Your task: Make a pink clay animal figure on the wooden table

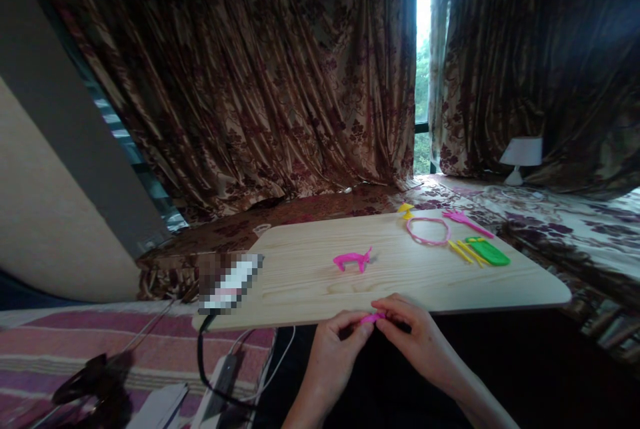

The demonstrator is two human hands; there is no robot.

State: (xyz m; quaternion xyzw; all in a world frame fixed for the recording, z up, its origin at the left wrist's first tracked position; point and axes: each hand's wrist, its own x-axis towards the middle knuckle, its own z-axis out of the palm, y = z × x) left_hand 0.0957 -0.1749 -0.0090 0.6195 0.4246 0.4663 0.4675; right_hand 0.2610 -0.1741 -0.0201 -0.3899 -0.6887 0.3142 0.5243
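Note:
My left hand [339, 342] and my right hand [407, 329] meet at the near edge of the wooden table [295, 269]. Between their fingertips is a small pink piece of modelling clay [373, 317], pinched from both sides and partly covered by the fingers. Beyond the hands, a pink four-legged animal figure [353, 259] stands on the table, with thin points rising at its right end.
At the table's right lie a pink ring [429, 241], a pink hand-shaped piece [467, 222], yellow sticks [461, 252] and a green slab [490, 252]. A yellow piece [406, 210] sits at the far edge. A blurred-out device [233, 285] with a black cable is at the left.

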